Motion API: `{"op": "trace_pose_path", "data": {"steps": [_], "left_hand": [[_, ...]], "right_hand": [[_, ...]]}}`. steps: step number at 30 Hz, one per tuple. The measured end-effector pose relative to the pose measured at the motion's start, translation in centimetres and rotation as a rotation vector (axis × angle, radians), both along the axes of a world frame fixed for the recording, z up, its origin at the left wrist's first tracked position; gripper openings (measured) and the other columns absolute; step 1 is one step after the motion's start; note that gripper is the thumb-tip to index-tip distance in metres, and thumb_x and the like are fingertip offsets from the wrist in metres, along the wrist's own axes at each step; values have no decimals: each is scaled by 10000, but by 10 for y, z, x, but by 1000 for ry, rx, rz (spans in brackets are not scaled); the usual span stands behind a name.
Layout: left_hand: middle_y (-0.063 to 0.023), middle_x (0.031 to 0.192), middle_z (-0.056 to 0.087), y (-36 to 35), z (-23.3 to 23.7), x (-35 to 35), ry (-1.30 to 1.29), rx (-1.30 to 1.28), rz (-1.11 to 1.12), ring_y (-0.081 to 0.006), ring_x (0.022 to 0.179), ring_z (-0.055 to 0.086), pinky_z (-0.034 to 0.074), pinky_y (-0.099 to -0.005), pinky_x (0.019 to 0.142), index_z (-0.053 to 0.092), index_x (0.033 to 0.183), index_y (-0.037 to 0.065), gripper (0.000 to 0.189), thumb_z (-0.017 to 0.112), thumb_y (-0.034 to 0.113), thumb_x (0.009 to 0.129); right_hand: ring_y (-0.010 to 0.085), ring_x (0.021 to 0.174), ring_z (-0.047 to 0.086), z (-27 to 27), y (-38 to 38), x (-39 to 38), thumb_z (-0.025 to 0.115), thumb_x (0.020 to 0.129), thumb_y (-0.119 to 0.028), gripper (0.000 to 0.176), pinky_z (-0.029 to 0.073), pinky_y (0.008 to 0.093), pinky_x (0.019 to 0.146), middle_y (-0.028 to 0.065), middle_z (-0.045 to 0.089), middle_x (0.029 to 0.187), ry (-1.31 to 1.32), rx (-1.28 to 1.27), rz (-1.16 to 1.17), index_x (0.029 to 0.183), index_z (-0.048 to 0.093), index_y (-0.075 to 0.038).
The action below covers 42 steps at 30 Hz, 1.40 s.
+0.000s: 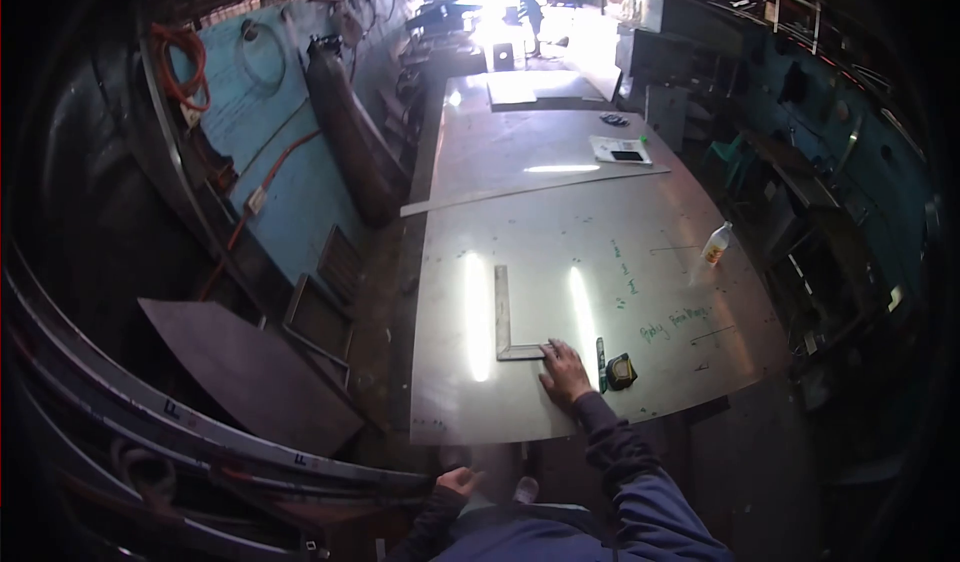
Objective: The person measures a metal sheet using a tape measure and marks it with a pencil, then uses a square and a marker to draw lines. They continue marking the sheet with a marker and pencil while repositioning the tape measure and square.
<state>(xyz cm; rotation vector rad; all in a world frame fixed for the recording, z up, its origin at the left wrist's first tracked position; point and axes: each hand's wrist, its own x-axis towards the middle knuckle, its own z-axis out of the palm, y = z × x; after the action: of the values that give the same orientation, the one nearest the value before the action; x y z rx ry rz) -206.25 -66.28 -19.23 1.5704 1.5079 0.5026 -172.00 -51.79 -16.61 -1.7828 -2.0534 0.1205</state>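
The metal square is a plain, greyish L with one longer leg and one shorter leg, lying flat on the shiny bench. Its long leg points away from the person, its corner sits at the near left, and its short leg runs rightward, its end at the right hand's fingers.

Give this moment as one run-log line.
right hand: on grey L-shaped metal square | left hand: off shiny metal sheet | nearby: black-and-yellow tape measure
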Motion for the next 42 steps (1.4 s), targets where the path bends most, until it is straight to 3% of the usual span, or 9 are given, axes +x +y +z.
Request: {"op": "trace_pose_path", "data": {"steps": [4,11,14,24,28,29,33,38,42], "left_hand": [[-76,610,578,-27,-15,-22,-111,-129,175,-82,583,485,465,-298,592,663,786,0,427,788,405,835],[-54,536,425,-33,-62,-23,-229,20,276,-99,567,337,367,-337,510,592,656,18,424,786,342,848],[-52,791,717,-24,-66,-14,-452,-2,198,-127,707,654,527,-289,687,722,974,7,279,721,281,922],[-149,1047,676,0,-32,58,-881,-633,514,-228,755,720,592,-291,620,545,1213,-78,471,708,272,942],[-138,985,694,2,-48,71,-833,-643,493,-239,757,729,580,-282,633,617,1118,-77,329,684,202,958],[-130,953,699,3,-52,74,-813,-605,522,-241,749,730,576,-281,628,639,1079,-71,288,679,187,960],[-115,927,701,20,-33,75,-707,-610,443,-215,722,728,569,-276,614,650,1071,-39,299,651,246,980],[-134,899,728,28,-34,62,-650,-684,361,-223,774,729,569,-321,646,694,1102,59,488,486,493,1018],[-96,727,710,29,-19,5,-69,-410,130,-217,734,710,555,-330,707,778,976,74,696,346,619,1008]], "right_hand": [[365,1373,388,-9,31,-6,700,838,-267,700,300,461,1157,200,439,1443,-39,-97,52,1450,418,-78],[350,1110,554,-27,58,-20,720,833,-321,455,475,438,947,155,568,1162,-132,-197,125,1203,587,-91],[356,990,584,-41,23,-34,723,814,-321,357,491,453,822,152,577,1029,-87,-47,196,1062,628,-82],[271,1002,568,22,-136,-63,775,714,-220,420,418,395,918,87,551,961,75,-233,405,1092,630,-107],[299,1206,495,25,-134,-64,795,686,-214,695,367,431,1063,100,523,1210,-20,-241,419,1330,536,-174],[358,1383,351,22,-129,-63,837,650,-272,933,267,480,1170,127,378,1477,-63,-295,426,1478,409,-238],[349,1502,203,10,-97,-64,827,652,-273,1014,170,498,1228,115,173,1644,-170,-349,529,1538,334,-304],[358,1512,171,5,-78,-50,840,607,-320,1034,139,522,1236,109,191,1640,-118,-389,584,1523,361,-330],[357,1516,153,5,-75,-46,846,571,-334,1065,93,548,1238,89,197,1642,-79,-405,614,1522,367,-333]]}}
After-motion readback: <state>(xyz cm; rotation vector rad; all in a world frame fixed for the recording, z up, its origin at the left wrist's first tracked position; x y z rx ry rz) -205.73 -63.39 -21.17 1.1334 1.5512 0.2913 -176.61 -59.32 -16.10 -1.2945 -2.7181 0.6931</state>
